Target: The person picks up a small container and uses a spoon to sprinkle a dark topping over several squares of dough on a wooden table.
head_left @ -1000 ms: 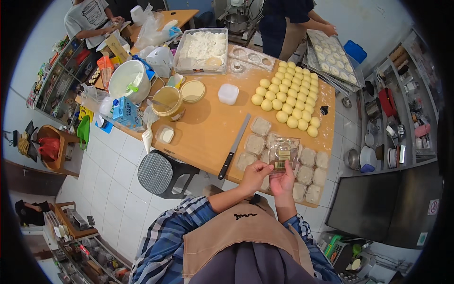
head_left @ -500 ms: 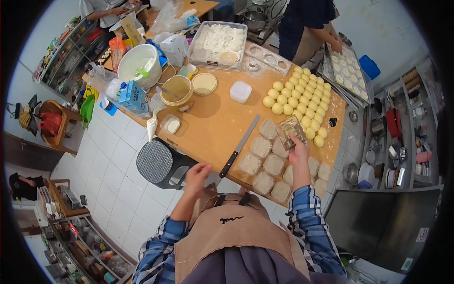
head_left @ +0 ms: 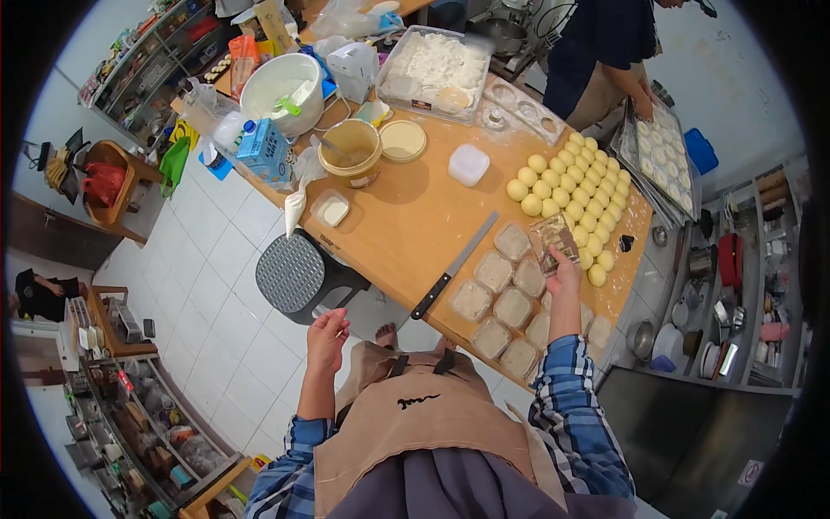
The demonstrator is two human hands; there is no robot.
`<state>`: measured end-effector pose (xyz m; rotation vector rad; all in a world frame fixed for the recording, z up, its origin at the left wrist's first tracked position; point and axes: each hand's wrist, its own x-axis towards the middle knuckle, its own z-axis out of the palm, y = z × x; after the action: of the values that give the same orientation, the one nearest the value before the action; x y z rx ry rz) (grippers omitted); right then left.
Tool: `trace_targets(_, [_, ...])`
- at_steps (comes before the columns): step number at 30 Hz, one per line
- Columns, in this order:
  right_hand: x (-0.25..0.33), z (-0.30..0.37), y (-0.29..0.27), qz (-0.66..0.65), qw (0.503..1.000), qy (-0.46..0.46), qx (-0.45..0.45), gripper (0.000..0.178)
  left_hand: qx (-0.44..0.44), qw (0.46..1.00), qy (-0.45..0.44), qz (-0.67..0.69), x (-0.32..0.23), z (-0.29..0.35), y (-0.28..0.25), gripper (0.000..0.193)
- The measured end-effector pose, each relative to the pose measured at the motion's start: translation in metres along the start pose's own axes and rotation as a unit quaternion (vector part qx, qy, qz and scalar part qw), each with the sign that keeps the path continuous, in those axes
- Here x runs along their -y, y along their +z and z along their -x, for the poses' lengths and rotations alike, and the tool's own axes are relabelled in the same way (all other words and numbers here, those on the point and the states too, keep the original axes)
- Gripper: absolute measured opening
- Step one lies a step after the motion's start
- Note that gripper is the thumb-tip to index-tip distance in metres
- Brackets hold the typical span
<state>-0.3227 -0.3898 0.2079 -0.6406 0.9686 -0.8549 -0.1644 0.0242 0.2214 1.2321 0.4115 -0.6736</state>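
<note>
Right hand (head_left: 565, 272): at 3 o'clock of the view; fingers closed on a see-through brownish packet (head_left: 551, 241), which is gripped by its lower edge and held over the table (head_left: 393, 229), between the containers and the dough balls. Whether the containers are touched by it cannot be told.

Left hand (head_left: 327, 340): between 7 and 8 o'clock, off the table edge, beside the stool (head_left: 290, 273); fingertips drawn together. Whether anything is pinched there cannot be told.

Clear containers (head_left: 512, 306), several, filled with pale contents: set in rows at 4 o'clock.

Dough balls (head_left: 580, 195), yellow, many: grouped closely at 2 o'clock.

Knife (head_left: 456, 264), black-handled: laid near the centre, blade tip directed to 1 o'clock.

White box (head_left: 469, 164), small: placed at 1 o'clock.

Bucket (head_left: 354, 178), yellowish, with a utensil inside: stood at 11 o'clock.
</note>
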Motion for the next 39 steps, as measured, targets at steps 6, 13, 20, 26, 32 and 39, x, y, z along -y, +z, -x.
trace_targets(6, [0.001, 0.009, 0.007, 0.009, 0.999, -0.016, -0.035, 0.035, 0.026, 0.999, -0.009, -0.035, 0.001, -0.003, 0.009, 0.015])
trace_targets(13, [-0.004, 0.003, 0.002, -0.002, 0.997, -0.069, -0.018, 0.039, 0.048, 0.998, -0.006, -0.046, 0.001, -0.012, 0.021, 0.014])
trace_targets(20, [-0.003, -0.004, 0.012, 0.168, 0.975, -0.143, -0.01, 0.04, 0.095, 0.98, 0.041, -0.172, -0.012, -0.031, 0.059, 0.019])
trace_targets(26, [0.006, -0.001, 0.02, 0.165, 0.984, -0.055, 0.033, 0.037, 0.297, 0.862, 0.161, -0.378, -0.016, -0.069, 0.187, 0.035])
trace_targets(32, [0.029, 0.0, 0.025, 0.209, 0.975, 0.015, 0.069, 0.036, 0.398, 0.759, 0.19, -0.479, 0.025, -0.103, 0.311, 0.036])
trace_targets(39, [0.039, -0.023, 0.016, 0.295, 0.952, 0.023, 0.08, 0.037, 0.496, 0.783, -0.048, -0.372, 0.062, -0.119, 0.361, 0.017])
